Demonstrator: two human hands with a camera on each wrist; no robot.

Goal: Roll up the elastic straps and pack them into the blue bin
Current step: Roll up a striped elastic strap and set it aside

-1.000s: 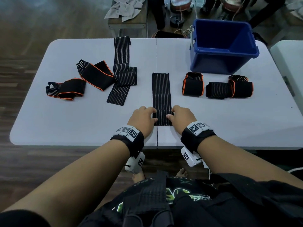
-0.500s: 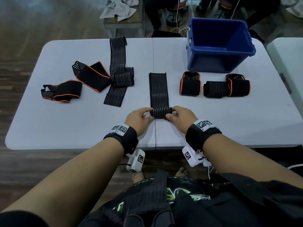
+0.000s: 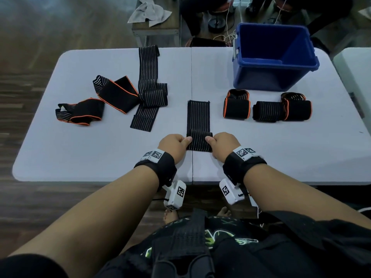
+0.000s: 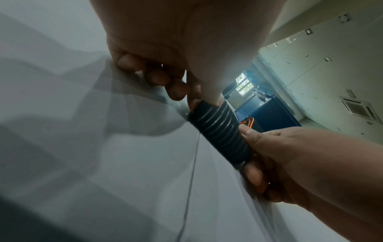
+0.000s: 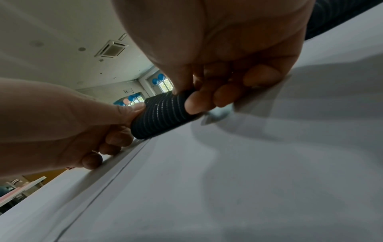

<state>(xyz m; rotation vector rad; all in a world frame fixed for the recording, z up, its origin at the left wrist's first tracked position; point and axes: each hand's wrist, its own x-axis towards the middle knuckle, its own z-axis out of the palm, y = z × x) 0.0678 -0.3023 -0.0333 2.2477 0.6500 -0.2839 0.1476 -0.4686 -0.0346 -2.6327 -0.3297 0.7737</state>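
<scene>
A black elastic strap with white stripes point(image 3: 198, 117) lies lengthwise at the table's middle, its near end wound into a thick roll point(image 3: 199, 141) point(image 4: 219, 134) point(image 5: 160, 115). My left hand point(image 3: 176, 146) pinches the roll's left end and my right hand point(image 3: 219, 144) pinches its right end, thumbs on top. The blue bin point(image 3: 273, 57) stands at the back right with nothing visible inside it. Three rolled straps point(image 3: 236, 107) point(image 3: 268, 111) point(image 3: 296, 108) sit in front of the bin. Unrolled straps point(image 3: 149, 85) point(image 3: 115, 93) point(image 3: 80, 111) lie on the left half.
The white folding table point(image 3: 80, 153) has a seam down its middle. Behind it stand a small bench with a grey cloth point(image 3: 149, 13), cables and stands. A second white table's edge point(image 3: 357, 65) shows at the far right.
Both hands have rolled the strap's near end away from me. The roll has grown thicker and the flat length ahead of it is shorter.
</scene>
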